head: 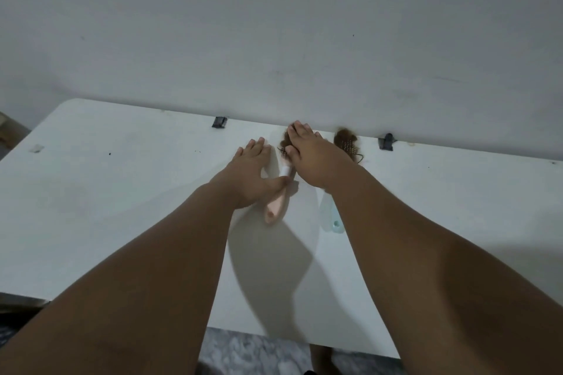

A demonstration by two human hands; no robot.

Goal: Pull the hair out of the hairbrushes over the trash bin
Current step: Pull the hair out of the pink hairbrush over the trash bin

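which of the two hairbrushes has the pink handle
The left hairbrush, lying between both hands, has the pink handle. The other hairbrush, partly under the right forearm, has a pale aqua handle.

Dim, soft shadows, wide-angle distortion

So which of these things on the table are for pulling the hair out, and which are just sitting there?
For the job:
- pink hairbrush, under both hands
- teal hairbrush, partly hidden by the right arm
- brown hair tangled in the bristles
- left hand, right hand

Just sitting there:
- two black clips at the table's far edge

No trash bin shows.
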